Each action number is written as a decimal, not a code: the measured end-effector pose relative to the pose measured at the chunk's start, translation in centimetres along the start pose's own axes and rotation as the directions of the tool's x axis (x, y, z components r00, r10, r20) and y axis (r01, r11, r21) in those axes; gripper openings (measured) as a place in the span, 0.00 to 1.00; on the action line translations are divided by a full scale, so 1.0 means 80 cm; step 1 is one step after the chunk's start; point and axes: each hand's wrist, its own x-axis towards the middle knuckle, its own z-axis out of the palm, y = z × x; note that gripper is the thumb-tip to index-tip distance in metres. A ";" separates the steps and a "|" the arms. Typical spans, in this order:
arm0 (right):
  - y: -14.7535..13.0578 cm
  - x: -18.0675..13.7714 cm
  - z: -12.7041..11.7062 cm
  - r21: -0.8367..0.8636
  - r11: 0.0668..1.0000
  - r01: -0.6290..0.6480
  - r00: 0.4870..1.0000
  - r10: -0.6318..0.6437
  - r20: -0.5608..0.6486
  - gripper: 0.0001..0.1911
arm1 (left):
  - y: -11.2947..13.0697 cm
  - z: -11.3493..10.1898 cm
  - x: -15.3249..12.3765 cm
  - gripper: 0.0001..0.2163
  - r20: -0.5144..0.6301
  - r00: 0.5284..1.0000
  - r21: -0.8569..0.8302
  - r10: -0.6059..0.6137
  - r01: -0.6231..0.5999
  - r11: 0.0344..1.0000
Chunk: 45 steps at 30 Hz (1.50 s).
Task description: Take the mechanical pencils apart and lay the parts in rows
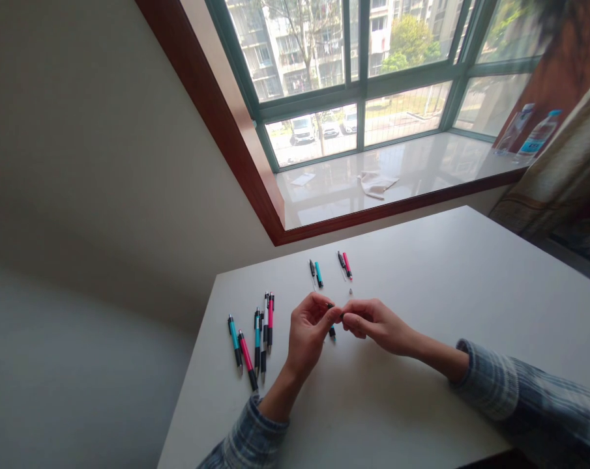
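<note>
Over the white table, my left hand (310,333) is closed, thumb and fingers pinching a small black pen part (330,305). My right hand (375,324) meets it fingertip to fingertip, pinched on a dark bit of a pen part (342,316); whether both pieces are one is hidden by the fingers. Just below the fingertips shows a teal and black pen barrel (332,333), partly covered by my left hand. A small silver pen tip (350,291) lies beyond my hands. Farther back are a teal barrel (319,274) and a pink barrel (347,266), each beside a black clip part with a thin refill.
Several whole click pens lie left of my left hand, among them a teal pen (235,345) and a pink pen (248,360). The white table (402,404) meets the wall under a window sill (422,176) with a cloth (377,184) and plastic bottles (538,137).
</note>
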 end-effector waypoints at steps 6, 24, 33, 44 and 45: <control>0.004 0.000 0.002 0.054 0.995 -0.083 0.995 0.086 -0.057 0.19 | 0.001 -0.001 0.000 0.14 0.017 0.999 0.048 0.031 -0.032 0.998; 0.007 0.000 -0.002 0.248 0.961 -0.119 0.993 0.122 0.006 0.20 | -0.003 -0.006 0.002 0.11 0.172 0.985 0.051 0.012 -0.021 0.998; -0.003 -0.001 0.001 0.223 0.972 -0.071 0.997 0.071 0.007 0.21 | -0.003 -0.007 0.003 0.13 0.026 0.998 0.002 0.065 -0.065 0.998; -0.004 -0.001 0.000 0.130 0.990 -0.059 0.998 0.059 0.001 0.19 | -0.002 -0.017 0.009 0.14 -0.040 0.994 0.031 0.106 -0.105 0.994; -0.005 -0.001 0.000 0.115 0.992 -0.059 0.998 0.059 -0.001 0.19 | -0.002 -0.017 0.009 0.14 -0.048 0.993 0.023 0.110 -0.109 0.994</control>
